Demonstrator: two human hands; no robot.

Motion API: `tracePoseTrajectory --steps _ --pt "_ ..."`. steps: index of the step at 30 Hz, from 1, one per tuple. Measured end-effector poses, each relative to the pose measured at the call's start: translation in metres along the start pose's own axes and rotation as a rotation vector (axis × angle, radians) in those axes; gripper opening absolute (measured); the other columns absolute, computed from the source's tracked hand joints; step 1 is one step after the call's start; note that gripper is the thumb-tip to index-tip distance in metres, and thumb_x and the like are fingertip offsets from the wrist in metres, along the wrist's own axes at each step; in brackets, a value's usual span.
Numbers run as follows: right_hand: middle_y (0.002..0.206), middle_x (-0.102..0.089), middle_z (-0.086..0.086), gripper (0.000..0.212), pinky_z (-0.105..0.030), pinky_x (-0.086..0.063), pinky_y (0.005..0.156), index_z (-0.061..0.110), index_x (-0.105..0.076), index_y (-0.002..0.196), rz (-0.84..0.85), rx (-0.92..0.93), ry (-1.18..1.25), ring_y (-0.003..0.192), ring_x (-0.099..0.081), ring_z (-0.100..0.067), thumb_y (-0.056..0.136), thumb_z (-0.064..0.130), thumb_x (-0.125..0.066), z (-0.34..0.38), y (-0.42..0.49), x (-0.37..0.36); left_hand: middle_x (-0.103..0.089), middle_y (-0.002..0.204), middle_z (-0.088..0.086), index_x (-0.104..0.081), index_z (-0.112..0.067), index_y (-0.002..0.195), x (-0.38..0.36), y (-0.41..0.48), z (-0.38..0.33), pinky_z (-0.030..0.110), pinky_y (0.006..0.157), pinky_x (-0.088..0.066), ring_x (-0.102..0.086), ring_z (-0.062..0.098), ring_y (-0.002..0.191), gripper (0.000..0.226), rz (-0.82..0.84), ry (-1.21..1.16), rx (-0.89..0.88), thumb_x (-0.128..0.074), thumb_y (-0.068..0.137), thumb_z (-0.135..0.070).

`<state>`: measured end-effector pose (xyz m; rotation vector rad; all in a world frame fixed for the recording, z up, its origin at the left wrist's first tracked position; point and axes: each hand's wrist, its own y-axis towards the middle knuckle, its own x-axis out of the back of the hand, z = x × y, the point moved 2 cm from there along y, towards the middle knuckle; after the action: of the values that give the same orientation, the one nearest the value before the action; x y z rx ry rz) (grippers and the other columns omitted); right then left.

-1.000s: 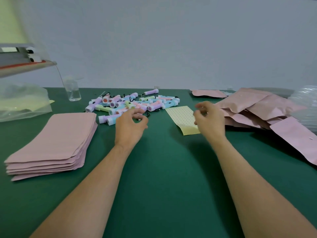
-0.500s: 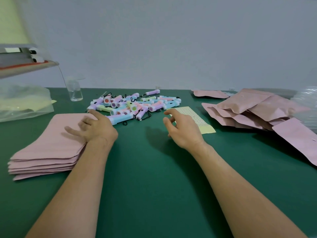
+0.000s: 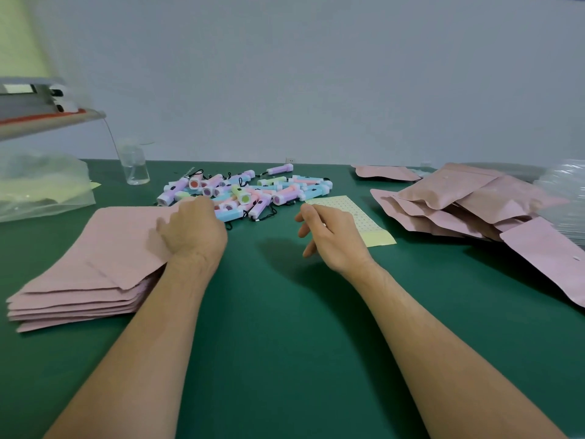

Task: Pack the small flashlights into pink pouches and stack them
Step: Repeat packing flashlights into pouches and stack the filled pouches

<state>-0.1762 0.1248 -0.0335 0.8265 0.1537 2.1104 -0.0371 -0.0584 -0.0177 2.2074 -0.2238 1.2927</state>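
A stack of flat pink pouches (image 3: pixel 79 280) lies on the green table at the left. My left hand (image 3: pixel 193 229) rests on the stack's right edge, fingers curled round the top pouch (image 3: pixel 126 248), which sits skewed on the pile. A heap of small pastel flashlights (image 3: pixel 250 193) with black cords lies just beyond that hand. My right hand (image 3: pixel 332 236) hovers over the table with loose fingers and holds nothing. A loose pile of bulging pink pouches (image 3: pixel 459 198) lies at the right.
A yellow dotted sheet (image 3: pixel 367 223) lies beside my right hand. A clear bottle (image 3: pixel 136 167) and a clear plastic bag (image 3: pixel 41 188) sit at the back left under a shelf (image 3: pixel 47 118). Crumpled clear plastic (image 3: pixel 566 191) is at the far right.
My left hand moved from the flashlights to the pouch stack and curled onto the top pouch, which has shifted askew. My right hand drew back left from the filled pouches.
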Motion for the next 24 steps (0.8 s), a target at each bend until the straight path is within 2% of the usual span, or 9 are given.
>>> tracePoseTrajectory --steps 3,5,8,10,13,15,19,22,24 --pt "0.085 -0.075 -0.008 0.049 -0.036 -0.056 0.056 0.008 -0.072 0.100 0.021 -0.173 0.331 0.063 -0.074 -0.029 0.108 0.048 -0.044 0.003 0.002 0.002 -0.073 0.116 0.010 -0.067 -0.020 0.136 0.012 -0.021 -0.028 0.033 0.077 -0.042 -0.063 0.034 0.096 0.061 -0.291 -0.340 -0.331 -0.046 0.089 0.013" --pt "0.095 -0.078 -0.012 0.060 -0.036 -0.059 0.060 0.004 -0.071 0.111 0.093 -0.279 0.554 0.079 -0.077 -0.031 0.105 0.057 -0.043 0.005 0.003 0.003 -0.073 0.128 0.012 -0.066 -0.008 0.139 0.019 -0.037 -0.049 0.033 0.095 -0.048 -0.067 0.033 0.108 0.068 -0.392 -0.441 -0.701 -0.046 0.079 0.017" --pt "0.116 -0.076 -0.014 0.072 -0.042 -0.061 0.077 0.008 -0.071 0.123 0.134 -0.278 0.896 0.105 -0.074 -0.028 0.097 0.071 -0.046 0.009 0.002 0.010 -0.062 0.146 0.017 -0.065 -0.002 0.139 0.012 -0.057 -0.072 0.047 0.116 -0.045 -0.058 0.036 0.137 0.075 -0.296 -0.427 -1.065 -0.043 0.071 0.020" --pt "0.106 -0.078 -0.005 0.064 -0.040 -0.061 0.080 0.011 -0.077 0.106 0.090 -0.285 1.042 0.103 -0.074 -0.021 0.093 0.069 -0.054 0.008 0.003 0.016 -0.058 0.149 0.017 -0.062 -0.001 0.142 -0.001 -0.067 -0.083 0.049 0.115 -0.048 -0.055 0.033 0.141 0.073 -0.116 -0.446 -1.126 -0.049 0.074 0.023" --pt "0.093 -0.077 0.002 0.037 -0.033 -0.057 0.080 0.019 -0.075 0.093 -0.021 -0.368 0.919 0.096 -0.073 -0.016 0.100 0.050 -0.057 0.003 0.006 0.019 -0.044 0.164 0.002 -0.031 -0.011 0.163 -0.016 -0.073 -0.083 0.036 0.121 -0.038 -0.043 0.016 0.150 0.081 0.187 -0.535 -1.037 -0.069 0.092 -0.012" --pt "0.093 -0.076 0.003 0.025 -0.033 -0.054 0.082 0.015 -0.071 0.103 -0.111 -0.396 0.854 0.091 -0.072 -0.015 0.101 0.037 -0.057 -0.002 0.008 0.021 -0.037 0.167 -0.005 -0.024 -0.015 0.165 -0.019 -0.069 -0.078 0.029 0.126 -0.025 -0.034 0.007 0.152 0.087 0.188 -0.626 -0.949 -0.069 0.094 -0.035" --pt "0.090 -0.071 0.001 0.025 -0.035 -0.045 0.075 0.013 -0.068 0.101 -0.153 -0.370 0.740 0.080 -0.067 -0.019 0.098 0.031 -0.051 -0.007 0.010 0.028 -0.045 0.157 -0.003 -0.037 -0.016 0.157 -0.018 -0.047 -0.065 0.029 0.119 -0.027 -0.036 0.010 0.144 0.068 -0.124 -0.863 -0.402 -0.057 0.098 -0.043" --pt "0.088 -0.077 0.006 0.021 -0.028 -0.048 0.065 0.026 -0.069 0.096 -0.187 -0.366 0.729 0.076 -0.072 -0.014 0.102 0.031 -0.050 -0.010 0.009 0.032 -0.064 0.131 -0.016 -0.051 -0.021 0.148 -0.029 -0.027 -0.048 0.020 0.102 -0.041 -0.054 -0.009 0.117 0.052 0.160 -1.138 0.009 -0.053 0.104 -0.049" --pt "0.090 -0.078 0.008 0.021 -0.030 -0.052 0.069 0.027 -0.070 0.096 -0.200 -0.365 0.724 0.079 -0.074 -0.013 0.103 0.031 -0.051 -0.010 0.009 0.033 -0.075 0.110 -0.015 -0.072 -0.019 0.116 -0.038 -0.020 -0.037 0.023 0.094 -0.048 -0.064 0.004 0.105 0.036 0.385 -1.211 0.075 -0.052 0.106 -0.047"
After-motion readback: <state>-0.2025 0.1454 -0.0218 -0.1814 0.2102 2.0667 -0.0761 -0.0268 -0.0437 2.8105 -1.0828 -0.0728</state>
